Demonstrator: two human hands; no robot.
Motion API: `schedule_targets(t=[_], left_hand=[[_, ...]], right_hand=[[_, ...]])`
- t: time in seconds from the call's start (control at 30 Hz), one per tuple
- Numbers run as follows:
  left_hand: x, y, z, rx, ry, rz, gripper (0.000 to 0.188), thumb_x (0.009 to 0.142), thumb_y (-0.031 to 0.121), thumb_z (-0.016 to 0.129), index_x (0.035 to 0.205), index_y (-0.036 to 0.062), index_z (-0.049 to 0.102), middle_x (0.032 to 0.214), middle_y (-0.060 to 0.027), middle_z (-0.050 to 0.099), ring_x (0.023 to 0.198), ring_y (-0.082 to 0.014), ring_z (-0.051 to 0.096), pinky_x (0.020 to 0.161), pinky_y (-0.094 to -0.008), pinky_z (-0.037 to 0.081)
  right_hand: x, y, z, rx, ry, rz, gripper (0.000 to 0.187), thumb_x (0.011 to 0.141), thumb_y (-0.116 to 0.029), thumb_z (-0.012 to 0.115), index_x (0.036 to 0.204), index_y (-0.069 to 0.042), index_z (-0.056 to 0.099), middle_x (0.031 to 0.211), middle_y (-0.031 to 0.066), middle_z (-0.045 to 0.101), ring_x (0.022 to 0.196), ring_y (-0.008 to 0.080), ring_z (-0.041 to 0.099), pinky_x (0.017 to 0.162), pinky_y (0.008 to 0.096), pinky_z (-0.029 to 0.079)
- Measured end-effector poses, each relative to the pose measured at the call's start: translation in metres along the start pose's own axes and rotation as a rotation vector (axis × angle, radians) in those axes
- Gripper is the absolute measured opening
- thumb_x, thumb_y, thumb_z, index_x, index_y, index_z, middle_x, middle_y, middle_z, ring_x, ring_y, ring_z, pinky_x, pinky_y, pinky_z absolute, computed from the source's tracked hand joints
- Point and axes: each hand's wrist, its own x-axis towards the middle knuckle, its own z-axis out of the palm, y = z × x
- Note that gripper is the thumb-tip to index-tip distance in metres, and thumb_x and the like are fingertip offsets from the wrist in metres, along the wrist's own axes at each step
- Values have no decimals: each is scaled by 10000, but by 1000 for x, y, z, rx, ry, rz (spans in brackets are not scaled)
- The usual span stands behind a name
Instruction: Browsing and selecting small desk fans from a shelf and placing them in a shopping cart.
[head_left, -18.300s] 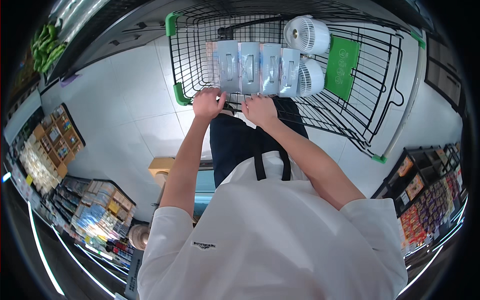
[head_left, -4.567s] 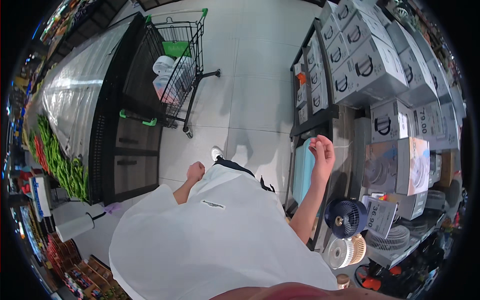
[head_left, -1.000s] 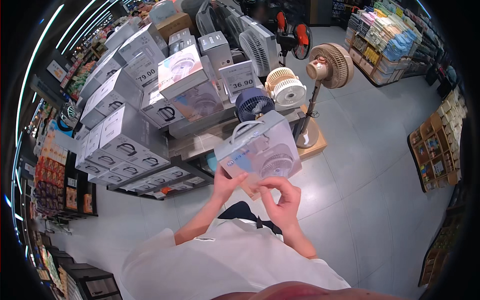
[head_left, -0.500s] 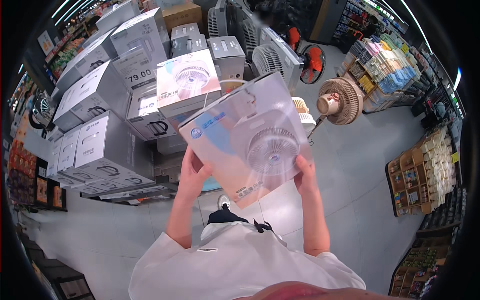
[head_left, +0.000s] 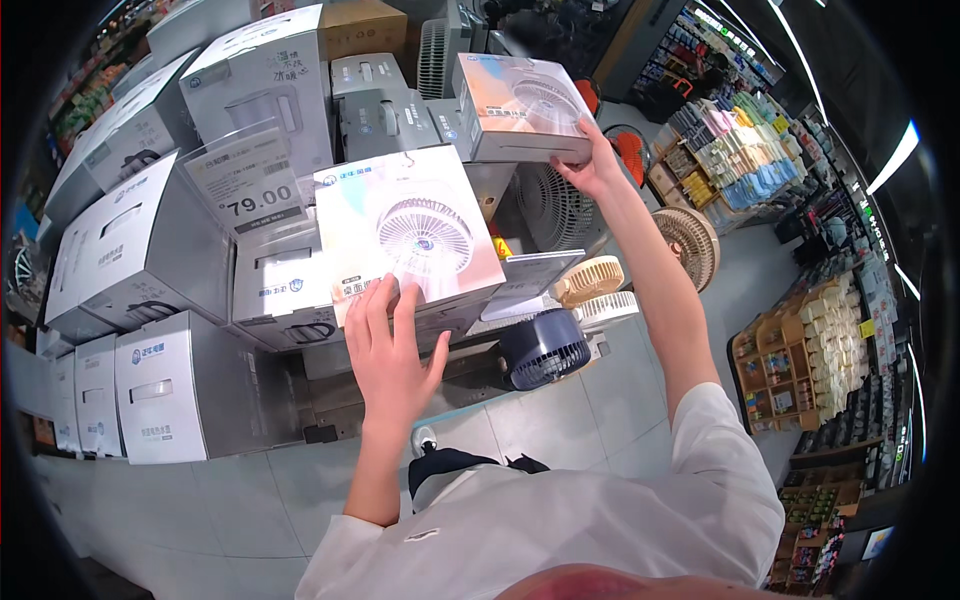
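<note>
In my right hand (head_left: 597, 165) is a fan box (head_left: 527, 100), gripped at its near right corner, with a picture of a fan on top. My arm reaches out with it above the display, beyond the standing fans. My left hand (head_left: 388, 340) lies on the near edge of another fan box (head_left: 415, 230), its fingers apart and the thumb stretched to the side. That second box rests on the stack, its pale top printed with a round white fan. Whether the held box touches what lies under it I cannot tell.
White kettle boxes (head_left: 130, 250) are piled on the left, behind a price sign (head_left: 245, 175). Close by on the right stand a dark blue fan (head_left: 545, 350) and a beige fan (head_left: 588, 280). A larger brown fan (head_left: 688, 245) and a wooden shelf (head_left: 775, 370) are farther right.
The fan box has gone from between both hands in front of me to the far right, in my right hand alone. My left hand has let go and now touches the box on the stack.
</note>
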Motion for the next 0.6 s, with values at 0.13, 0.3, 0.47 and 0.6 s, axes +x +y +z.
schedule_targets(t=[0.13,0.3,0.47,0.6], left_hand=[[3,0,5,49,-15,-26,640,684,152,809,1267,76,556,1360,-154,484,1289,-371,433,1095,-498,319],[2,8,4,110,-55,1,668,679,148,811,1294,79,560,1365,-159,486,1286,-372,431,1109,-510,310],[-6,14,2,1,6,52,534,729,67,757,1244,55,616,1336,-142,549,1328,-361,452,1133,-504,324],[-42,46,-5,26,276,-86,284,813,-46,635,1088,22,651,1224,-136,640,1262,-344,550,1039,-435,440]], right_hand=[[60,17,21,20,-5,100,572,909,-398,652,1375,-137,447,1378,150,453,1251,309,466,939,483,500],[77,19,23,-376,-152,240,729,890,-537,639,1439,-120,404,1389,159,469,1216,304,520,922,493,536],[97,26,18,-999,-83,-115,949,777,-591,703,1418,47,414,1347,205,554,1283,325,507,1011,479,441],[59,19,8,-1209,-92,-437,946,759,-566,732,1400,62,434,1345,210,565,1263,319,541,1038,450,434]])
